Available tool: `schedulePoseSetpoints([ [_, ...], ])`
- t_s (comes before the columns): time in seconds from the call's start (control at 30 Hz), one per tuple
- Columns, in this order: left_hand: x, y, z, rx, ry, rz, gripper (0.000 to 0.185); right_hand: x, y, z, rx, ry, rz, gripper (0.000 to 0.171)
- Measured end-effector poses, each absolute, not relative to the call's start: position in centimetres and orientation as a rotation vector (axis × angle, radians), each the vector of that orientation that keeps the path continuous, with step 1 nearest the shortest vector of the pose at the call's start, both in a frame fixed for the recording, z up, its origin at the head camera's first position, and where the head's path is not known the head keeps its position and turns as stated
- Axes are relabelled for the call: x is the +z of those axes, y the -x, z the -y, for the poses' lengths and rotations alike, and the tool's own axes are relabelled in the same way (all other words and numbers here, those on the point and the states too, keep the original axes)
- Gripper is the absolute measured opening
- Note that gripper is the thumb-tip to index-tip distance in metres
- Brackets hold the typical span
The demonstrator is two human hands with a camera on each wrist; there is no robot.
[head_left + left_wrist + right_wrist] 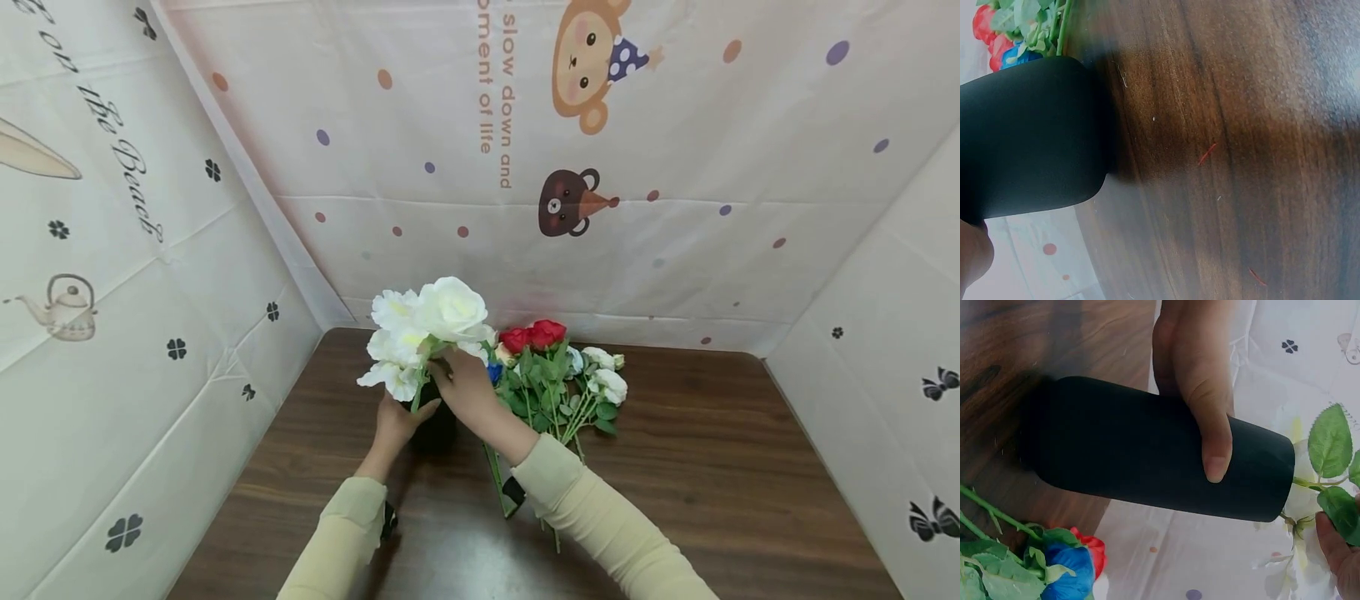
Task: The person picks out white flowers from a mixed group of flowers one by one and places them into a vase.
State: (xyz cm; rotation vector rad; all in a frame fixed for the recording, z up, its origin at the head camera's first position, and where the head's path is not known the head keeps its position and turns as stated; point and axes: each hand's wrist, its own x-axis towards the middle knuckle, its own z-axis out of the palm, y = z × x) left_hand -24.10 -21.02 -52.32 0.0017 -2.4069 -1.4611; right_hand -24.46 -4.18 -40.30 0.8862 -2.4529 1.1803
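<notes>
Arranging white flowers (427, 329) in the black vase (1147, 450).
Your left hand (396, 419) grips the smooth, probably slippery vase; your right hand (467, 385) pinches the thin, bendable stems near the tabletop's (712, 450) far edge.

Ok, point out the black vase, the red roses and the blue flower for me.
black vase (1122, 456), right wrist view, the middle of its side wall.
red roses (534, 335), head view, the blooms at the top of the bunch lying on the table.
blue flower (1067, 575), right wrist view, its petals.

One black vase (435, 429); two red roses (534, 336); one blue flower (494, 372) — white blooms (427, 329) perhaps four; two hands.
</notes>
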Motion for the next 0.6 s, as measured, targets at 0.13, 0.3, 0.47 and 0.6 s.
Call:
schedulePoseSetpoints([
  [0.13, -52.2, 24.0, 21.2, -1.505, -0.017, 2.395, 0.088, -40.4, 24.5, 4.3, 1.215, -0.870, 2.459, 0.017],
  [0.3, -52.3, 24.0, 21.2, -1.489, -0.019, 2.397, 0.089, -40.7, 24.6, 4.1, 1.291, -0.887, 2.438, 0.019],
  [0.47, -52.3, 24.1, 21.1, -1.478, -0.053, 2.422, 0.089, -42.3, 24.4, 1.6, 1.397, -0.958, 2.322, 0.021],
  [0.6, -52.4, 24.1, 20.9, -1.493, -0.081, 2.415, 0.089, -44.6, 24.9, -2.2, 1.391, -0.944, 2.125, 0.013],
])
